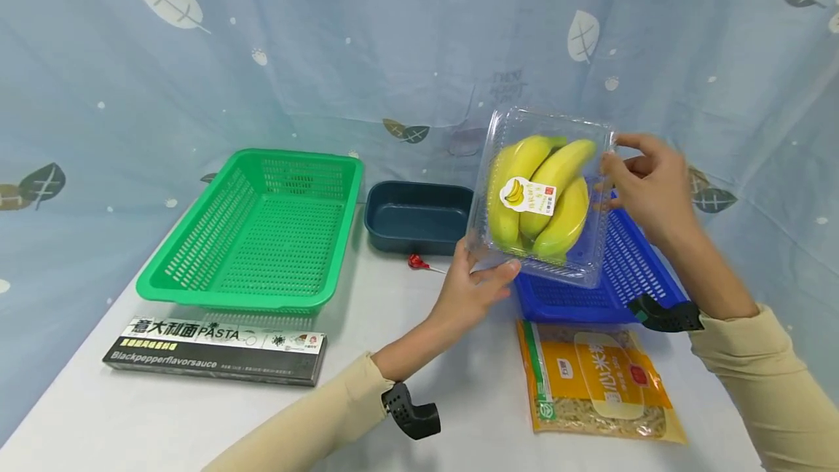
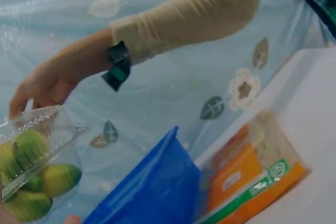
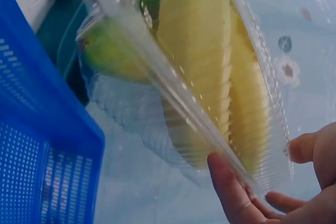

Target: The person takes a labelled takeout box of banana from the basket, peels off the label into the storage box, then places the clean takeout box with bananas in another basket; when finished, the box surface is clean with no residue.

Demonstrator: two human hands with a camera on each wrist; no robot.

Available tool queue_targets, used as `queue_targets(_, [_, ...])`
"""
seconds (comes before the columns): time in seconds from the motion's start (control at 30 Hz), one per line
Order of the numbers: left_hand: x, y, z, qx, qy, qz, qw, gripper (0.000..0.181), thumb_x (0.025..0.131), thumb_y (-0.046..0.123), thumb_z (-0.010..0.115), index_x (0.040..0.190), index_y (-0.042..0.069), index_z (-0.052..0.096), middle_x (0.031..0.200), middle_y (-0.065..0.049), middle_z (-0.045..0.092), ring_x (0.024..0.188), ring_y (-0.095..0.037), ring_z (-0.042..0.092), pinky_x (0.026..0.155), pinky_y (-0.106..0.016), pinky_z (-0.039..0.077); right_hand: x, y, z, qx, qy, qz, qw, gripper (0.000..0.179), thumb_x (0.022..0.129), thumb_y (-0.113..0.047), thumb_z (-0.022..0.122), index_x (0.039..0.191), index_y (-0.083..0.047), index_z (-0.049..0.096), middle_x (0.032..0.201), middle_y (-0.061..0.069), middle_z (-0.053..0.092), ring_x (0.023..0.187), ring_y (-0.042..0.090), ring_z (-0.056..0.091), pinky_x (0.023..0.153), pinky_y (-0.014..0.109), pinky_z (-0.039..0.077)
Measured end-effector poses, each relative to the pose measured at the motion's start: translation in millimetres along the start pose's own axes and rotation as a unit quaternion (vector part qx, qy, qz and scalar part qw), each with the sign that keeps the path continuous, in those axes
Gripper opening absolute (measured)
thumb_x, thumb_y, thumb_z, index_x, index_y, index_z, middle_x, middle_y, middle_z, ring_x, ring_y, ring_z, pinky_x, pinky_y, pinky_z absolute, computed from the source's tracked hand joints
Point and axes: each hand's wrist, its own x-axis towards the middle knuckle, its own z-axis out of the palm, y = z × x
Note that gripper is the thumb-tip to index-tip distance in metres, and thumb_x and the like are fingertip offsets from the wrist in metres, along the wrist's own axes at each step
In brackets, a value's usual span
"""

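Note:
A clear plastic clamshell box (image 1: 593, 268) with several yellow bananas (image 1: 511, 210) inside is held up, tilted, above the blue basket. A white label (image 1: 528, 195) with a banana picture lies across its front. My left hand (image 1: 468, 286) grips the box's lower left corner, thumb along the bottom edge. At the upper right edge, my right hand (image 1: 652, 188) pinches the box between thumb and fingers. In the right wrist view, fingers (image 3: 231, 192) and thumb lie on either side of the box's corner. Greenish banana ends (image 2: 62, 179) show through the plastic in the left wrist view.
A blue basket (image 1: 629, 268) stands beneath the box, with an orange noodle packet (image 1: 596, 381) in front. Behind the left hand are a dark blue dish (image 1: 419, 242) and a red lollipop (image 1: 416, 261). A green basket (image 1: 249, 297) and a black pasta box (image 1: 216, 352) lie left.

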Motion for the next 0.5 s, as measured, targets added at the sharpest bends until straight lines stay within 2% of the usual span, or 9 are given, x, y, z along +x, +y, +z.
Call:
queue_targets(0.17, [-4.3, 13.2, -5.8, -0.042, 0.033, 0.000, 0.9986, 0.092, 0.093, 0.030, 0.073, 0.160, 0.018, 0.010, 0.152, -0.017, 0.036, 0.120, -0.029, 0.061, 0.093, -0.048, 0.053, -12.6, -4.9, 7.1, 0.028, 0.004, -0.017, 0.9995, 0.054, 0.101, -0.033, 0.059, 0.146, -0.007, 0.043, 0.096, 0.004, 0.065, 0.071, 0.009, 0.068, 0.058, 0.030, 0.059])
queue_targets(0.3, [-9.2, 22.8, -12.5, -0.085, 0.052, 0.003, 0.9950, 0.090, 0.093, 0.028, 0.072, 0.159, 0.017, 0.013, 0.154, -0.017, 0.033, 0.122, -0.031, 0.059, 0.093, -0.048, 0.053, -22.1, -6.0, 13.1, 0.049, 0.006, -0.028, 0.9984, 0.050, 0.100, -0.030, 0.062, 0.141, -0.008, 0.044, 0.093, 0.003, 0.065, 0.070, 0.011, 0.069, 0.059, 0.032, 0.060])
queue_targets(0.43, [-11.8, 32.0, -21.2, -0.118, 0.065, 0.030, 0.9905, 0.083, 0.090, 0.025, 0.072, 0.156, 0.017, 0.023, 0.147, -0.016, 0.040, 0.121, -0.031, 0.058, 0.093, -0.050, 0.053, -31.5, -6.3, 17.3, 0.063, 0.007, -0.035, 0.9974, 0.047, 0.098, -0.028, 0.065, 0.135, -0.008, 0.044, 0.090, 0.002, 0.066, 0.068, 0.015, 0.070, 0.058, 0.034, 0.060])
queue_targets(0.5, [-11.9, 36.7, -25.8, -0.116, 0.065, 0.050, 0.9899, 0.079, 0.090, 0.025, 0.072, 0.154, 0.017, 0.027, 0.143, -0.015, 0.043, 0.120, -0.031, 0.058, 0.092, -0.050, 0.054, -35.7, -6.5, 18.3, 0.066, 0.003, -0.038, 0.9971, 0.046, 0.098, -0.028, 0.066, 0.133, -0.008, 0.044, 0.087, 0.001, 0.068, 0.068, 0.016, 0.071, 0.058, 0.034, 0.060])
